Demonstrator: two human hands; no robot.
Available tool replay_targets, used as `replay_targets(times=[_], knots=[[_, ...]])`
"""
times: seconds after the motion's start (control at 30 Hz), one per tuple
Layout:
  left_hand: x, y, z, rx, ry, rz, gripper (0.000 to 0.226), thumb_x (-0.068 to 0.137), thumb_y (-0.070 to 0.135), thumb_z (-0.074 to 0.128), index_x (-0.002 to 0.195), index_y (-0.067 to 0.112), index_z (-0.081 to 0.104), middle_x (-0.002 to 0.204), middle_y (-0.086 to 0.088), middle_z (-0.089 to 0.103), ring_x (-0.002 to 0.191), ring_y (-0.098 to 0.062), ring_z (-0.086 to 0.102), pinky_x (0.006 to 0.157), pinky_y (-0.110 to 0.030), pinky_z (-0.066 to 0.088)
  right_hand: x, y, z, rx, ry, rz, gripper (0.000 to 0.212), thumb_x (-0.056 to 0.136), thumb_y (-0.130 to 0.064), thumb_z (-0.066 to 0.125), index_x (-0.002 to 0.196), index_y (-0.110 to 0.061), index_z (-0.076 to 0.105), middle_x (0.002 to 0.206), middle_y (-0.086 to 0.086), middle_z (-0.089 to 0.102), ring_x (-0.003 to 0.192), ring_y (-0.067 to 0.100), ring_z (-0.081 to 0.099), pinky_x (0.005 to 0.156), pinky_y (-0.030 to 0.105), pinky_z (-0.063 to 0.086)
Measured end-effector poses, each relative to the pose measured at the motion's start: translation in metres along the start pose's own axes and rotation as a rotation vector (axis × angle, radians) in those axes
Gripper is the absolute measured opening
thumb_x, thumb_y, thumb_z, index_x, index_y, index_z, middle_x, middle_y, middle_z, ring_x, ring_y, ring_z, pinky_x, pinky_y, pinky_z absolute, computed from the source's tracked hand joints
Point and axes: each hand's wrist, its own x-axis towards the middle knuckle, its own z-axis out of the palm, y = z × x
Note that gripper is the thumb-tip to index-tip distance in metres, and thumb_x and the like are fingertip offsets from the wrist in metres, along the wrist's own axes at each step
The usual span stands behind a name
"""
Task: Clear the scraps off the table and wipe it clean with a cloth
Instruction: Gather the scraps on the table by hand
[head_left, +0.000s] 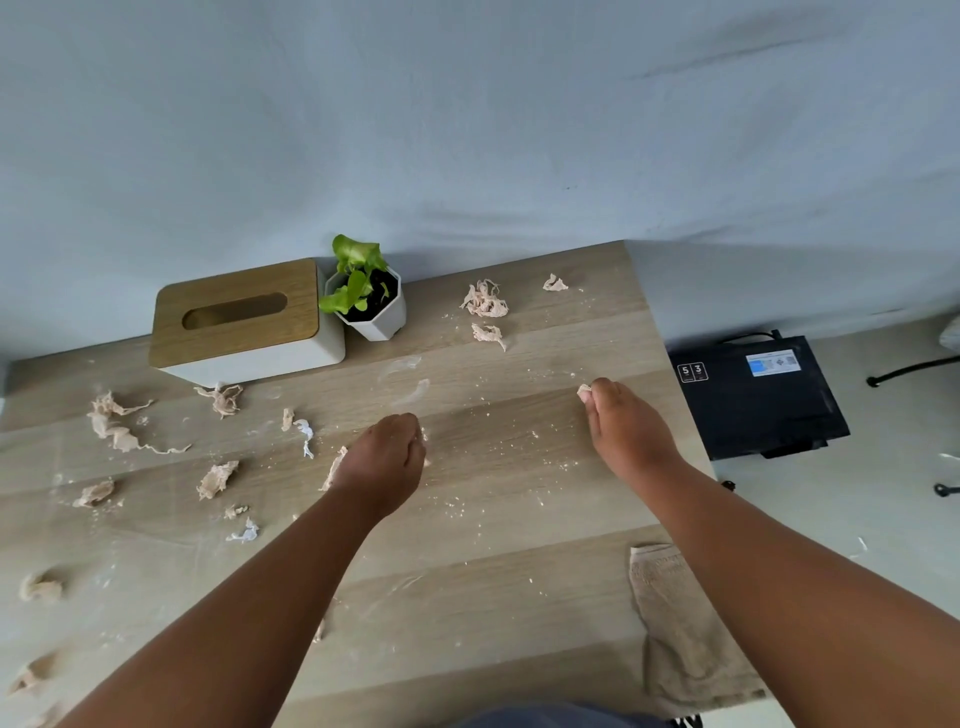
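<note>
Over the table (519, 597), right hand (623, 431) fingers pinching a scrap (584, 391), left hand (387, 460) loosely curled around scraps (332, 470).

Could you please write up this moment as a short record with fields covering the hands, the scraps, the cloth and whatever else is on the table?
left hand: over the middle of the table, fingers curled, a scrap at its edge
right hand: pinches a small scrap at its fingertips
scraps: torn pieces scattered, mostly left and far side; crumbs all over
cloth: lies crumpled at the near right edge, untouched
tissue box: far left, by the wall
plant pot: right beside the box
wiping: not yet begun
</note>
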Motion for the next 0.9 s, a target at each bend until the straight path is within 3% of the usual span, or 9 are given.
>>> replay_targets(times=[0.17,0.3,0.4,0.5,0.6,0.73,0.9], knots=[[-0.015,0.000,-0.004,-0.046,0.011,-0.041,0.019,0.085,0.028,0.039,0.071,0.017,0.042,0.063,-0.002,0.049,0.060,-0.023,0.048,0.054,-0.036,0.038,-0.009,-0.008,-0.003,-0.015,-0.017,-0.031,0.041,0.107,-0.047,0.041,0.077,-0.019,0.044,0.068,-0.007,0.045,0.058,0.016,0.045,0.052,0.029,0.030],[-0.020,-0.002,-0.003,-0.032,-0.002,-0.101,0.022,0.085,0.023,0.055,0.073,0.024,0.037,0.065,0.002,0.050,0.058,-0.018,0.047,0.050,-0.029,0.032,-0.017,-0.013,-0.005,-0.042,-0.011,-0.046,0.046,0.106,-0.048,0.044,0.069,-0.019,0.041,0.060,-0.009,0.039,0.052,0.015,0.041,0.047,0.027,0.023],[-0.022,-0.004,-0.002,-0.045,-0.014,-0.084,0.018,0.088,0.011,0.052,0.080,0.021,0.038,0.067,-0.003,0.053,0.060,-0.025,0.052,0.050,-0.036,0.039,-0.018,-0.018,-0.005,0.008,-0.008,-0.026,0.036,0.108,-0.034,0.044,0.075,-0.019,0.039,0.061,-0.011,0.036,0.051,0.014,0.038,0.053,0.029,0.026],[-0.025,-0.005,-0.004,-0.077,0.008,-0.038,0.013,0.097,0.014,0.052,0.091,0.021,0.043,0.078,-0.002,0.060,0.069,-0.022,0.059,0.060,-0.042,0.051,-0.018,-0.023,-0.006,0.042,-0.031,0.007,0.031,0.110,-0.032,0.039,0.083,-0.018,0.043,0.066,-0.006,0.042,0.056,0.017,0.046,0.055,0.030,0.030],[-0.025,-0.007,-0.005,-0.090,0.030,0.009,0.005,0.102,0.023,0.051,0.097,0.022,0.051,0.092,0.003,0.061,0.083,-0.013,0.059,0.073,-0.037,0.051,-0.019,-0.026,-0.006,0.058,-0.054,0.000,0.031,0.110,-0.029,0.039,0.092,-0.008,0.054,0.074,0.002,0.050,0.064,0.025,0.052,0.058,0.034,0.036],[-0.024,-0.005,-0.007,-0.041,0.003,0.030,0.015,0.105,0.025,0.047,0.099,0.018,0.059,0.095,0.000,0.061,0.088,-0.019,0.057,0.082,-0.040,0.051,-0.022,-0.034,-0.008,0.060,-0.084,0.006,0.032,0.110,-0.025,0.038,0.107,-0.001,0.059,0.090,0.014,0.062,0.077,0.032,0.062,0.068,0.040,0.048],[-0.022,0.001,-0.009,-0.035,-0.004,-0.005,0.023,0.102,0.012,0.045,0.110,0.016,0.066,0.105,-0.002,0.067,0.094,-0.020,0.064,0.087,-0.041,0.054,-0.023,-0.042,-0.012,0.101,-0.147,0.024,0.026,0.109,-0.018,0.040,0.113,-0.001,0.059,0.103,0.016,0.064,0.090,0.032,0.065,0.079,0.043,0.052]])
